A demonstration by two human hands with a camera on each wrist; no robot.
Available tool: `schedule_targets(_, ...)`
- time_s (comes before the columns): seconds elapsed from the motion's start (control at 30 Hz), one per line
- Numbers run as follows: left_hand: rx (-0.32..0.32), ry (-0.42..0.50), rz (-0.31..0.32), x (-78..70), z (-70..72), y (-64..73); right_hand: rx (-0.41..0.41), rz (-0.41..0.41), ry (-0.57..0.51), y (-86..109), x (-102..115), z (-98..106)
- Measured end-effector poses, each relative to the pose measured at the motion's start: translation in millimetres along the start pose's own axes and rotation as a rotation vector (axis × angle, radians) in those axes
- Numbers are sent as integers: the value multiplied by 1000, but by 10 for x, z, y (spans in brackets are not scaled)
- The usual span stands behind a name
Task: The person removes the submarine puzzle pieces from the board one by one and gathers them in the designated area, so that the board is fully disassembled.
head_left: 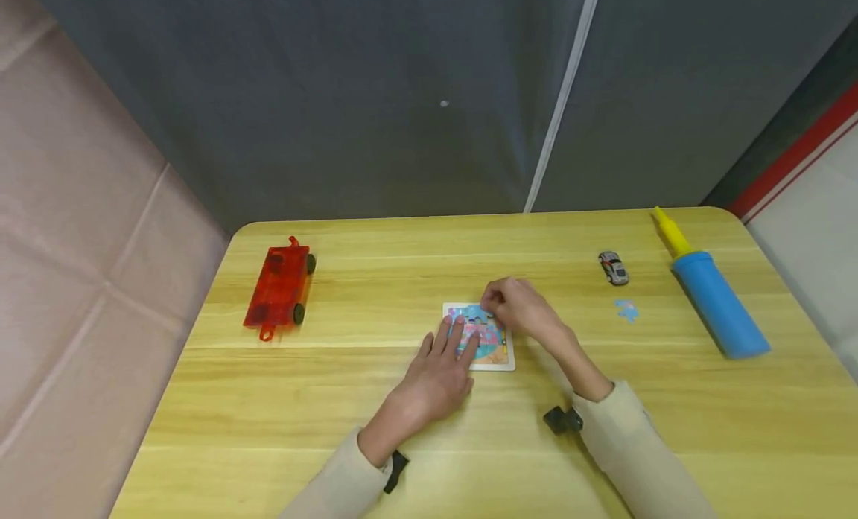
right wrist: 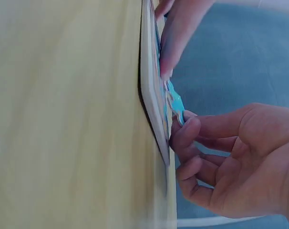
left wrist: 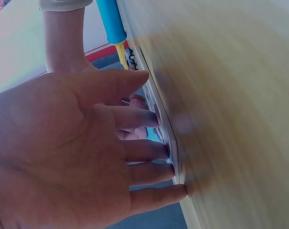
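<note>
A small jigsaw puzzle [head_left: 491,353] in a white-bordered tray lies flat on the table, its picture blue, pink and orange. My left hand [head_left: 437,371] rests on its left part with straight, spread fingers; the fingertips press on the puzzle. At the puzzle's upper right corner, my right hand [head_left: 523,307] pinches a light-blue puzzle piece [right wrist: 176,102] between thumb and forefinger. In the right wrist view that piece stands tilted up from the board. Another blue puzzle piece [head_left: 627,310] lies loose on the table to the right.
A red see-through toy cart [head_left: 278,287] with black wheels stands at the left. Towards the right are a small silver toy car [head_left: 613,268] and a blue hand pump [head_left: 720,303] with a yellow nozzle. A dark curtain [head_left: 375,102] hangs behind the wooden table [head_left: 322,407].
</note>
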State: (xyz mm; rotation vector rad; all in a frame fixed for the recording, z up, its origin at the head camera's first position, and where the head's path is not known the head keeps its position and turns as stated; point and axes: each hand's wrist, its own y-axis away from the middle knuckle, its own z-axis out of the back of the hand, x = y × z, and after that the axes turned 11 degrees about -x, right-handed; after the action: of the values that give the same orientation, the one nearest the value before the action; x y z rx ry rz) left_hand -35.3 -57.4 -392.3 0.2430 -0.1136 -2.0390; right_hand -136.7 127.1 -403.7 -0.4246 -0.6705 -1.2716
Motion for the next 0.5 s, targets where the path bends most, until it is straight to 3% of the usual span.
schedule_targets(0.27, -29, 45, -11, 34, -106, -16, -6, 10, -113, -4, -231, 373)
schedule_targets(0.5, -10, 53, -4, 11, -33, 12, 24, -38, -101, 71, -551, 815)
